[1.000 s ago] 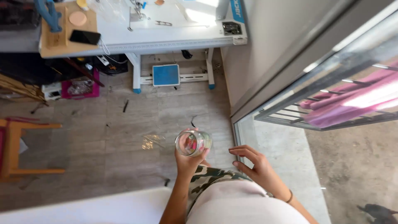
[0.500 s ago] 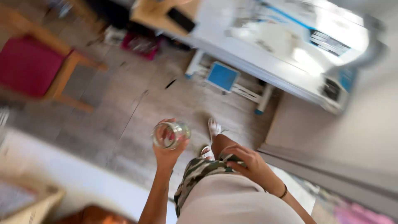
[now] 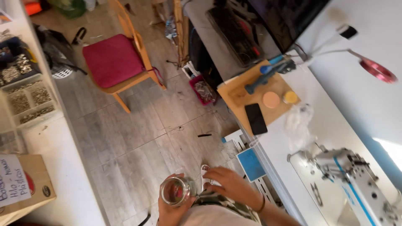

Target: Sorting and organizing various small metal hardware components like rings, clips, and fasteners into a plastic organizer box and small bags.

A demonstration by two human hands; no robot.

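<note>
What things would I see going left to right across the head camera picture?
Trays of small metal parts → red-cushioned wooden chair → glass jar in the left hand → right hand → black phone → sewing machine.

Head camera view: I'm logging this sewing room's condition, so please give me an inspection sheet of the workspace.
Surface: white worktable along the right, grey plank floor.
Job's things: clear round glass jar, mouth up, with small reddish bits inside.
Clutter: wooden board carrying a black phone, a blue-handled tool and two small round lids; crumpled clear plastic.
Hands: left hand grips the jar from below; right hand open beside it, whether touching it cannot be told.
Cables: dark cords on the floor near the red crate.
Surroundings: white sewing machine, red-cushioned wooden chair, red-headed lamp, bins of small metal parts.
</note>
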